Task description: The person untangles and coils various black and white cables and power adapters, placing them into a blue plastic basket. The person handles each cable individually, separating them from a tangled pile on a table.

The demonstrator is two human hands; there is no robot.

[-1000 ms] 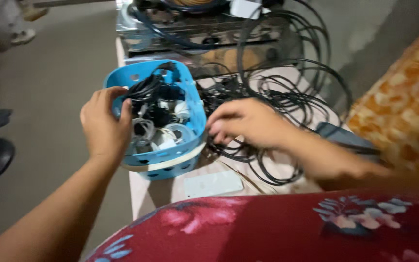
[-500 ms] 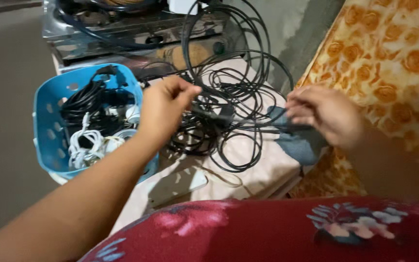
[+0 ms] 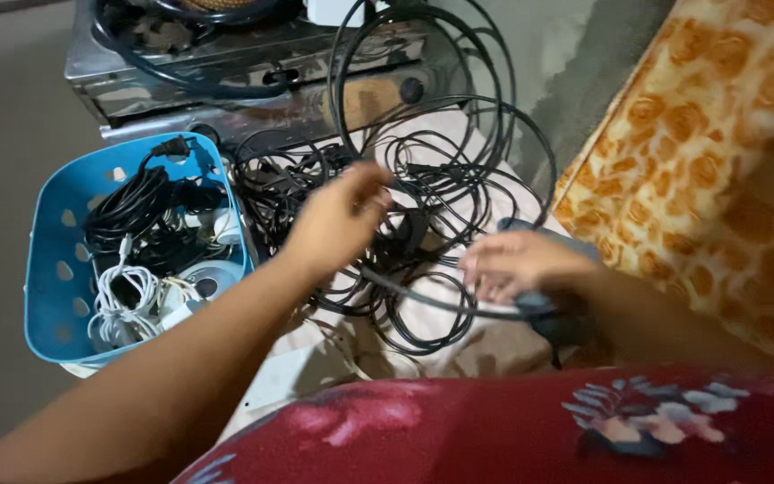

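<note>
Many light, springy loops in black cable tangle [image 3: 423, 224], likely snagging. Left hand [image 3: 338, 220] pinching a strand mid-heap; right hand [image 3: 517, 264] closed around another strand near right.

Basket [image 3: 51, 269] stands at table's [image 3: 494, 336] left edge, with coiled cables and plugs inside. Cable tangle [image 3: 423, 215] lies on the table, right of the basket. Metal box [image 3: 253, 81] sits behind both. Cushion [image 3: 709, 179] lies right of the table.
</note>
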